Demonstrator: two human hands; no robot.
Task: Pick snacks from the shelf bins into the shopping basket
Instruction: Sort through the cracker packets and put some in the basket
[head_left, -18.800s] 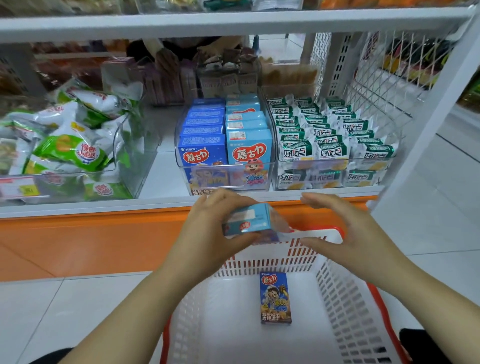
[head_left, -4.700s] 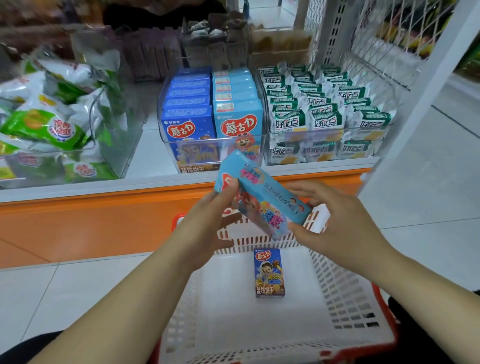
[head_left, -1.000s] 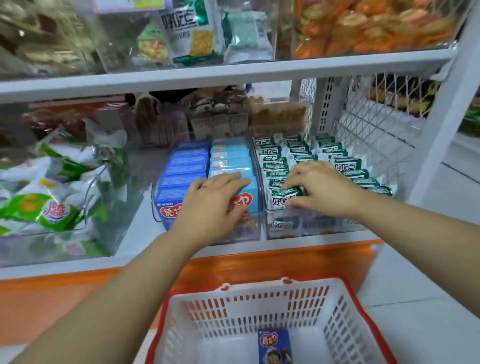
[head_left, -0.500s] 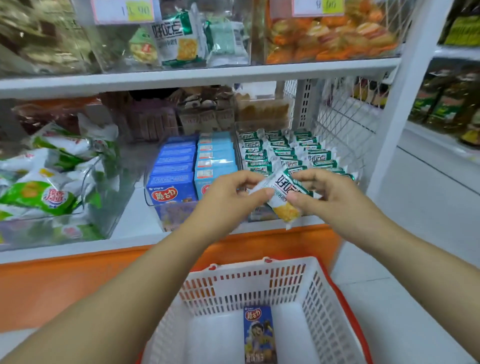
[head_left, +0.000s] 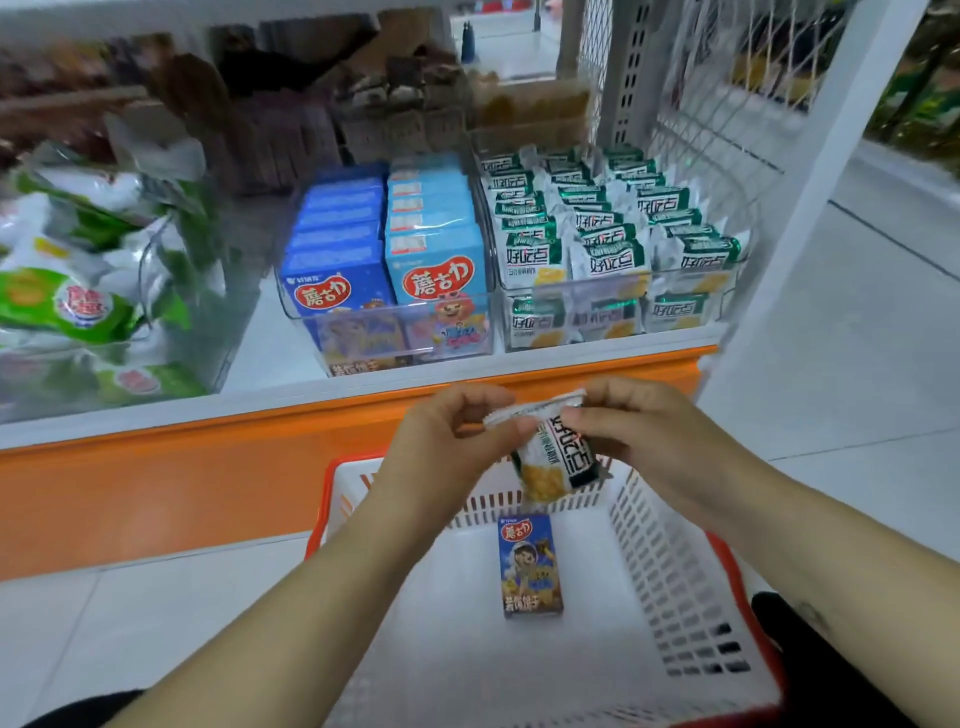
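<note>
Fingertips (head_left: 521, 429) of left hand (head_left: 447, 441) and right hand (head_left: 641, 431) pinch one cracker packet (head_left: 556, 465) by its top, dangling over the basket (head_left: 675, 571); just one blue box (head_left: 530, 566) inside.

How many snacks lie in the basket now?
1: the dark blue box flat on the basket floor. The packet hangs above it, pinched by left hand and right hand.

Two hands: left hand (head_left: 447, 441), right hand (head_left: 639, 431). Between them one green-and-white packet (head_left: 556, 462). One shopping basket (head_left: 675, 545); inside it one dark blue box (head_left: 530, 566). Three clear bins on shelf. In middle bin (head_left: 395, 332) two rows of boxes, dark blue row (head_left: 337, 244) and light blue row (head_left: 436, 228), at least five each — back ones blurred. In right bin (head_left: 613, 291) three columns of green packets (head_left: 608, 223), too many to count. In left bin (head_left: 171, 322) green bags (head_left: 62, 306) — number unclear.
</note>
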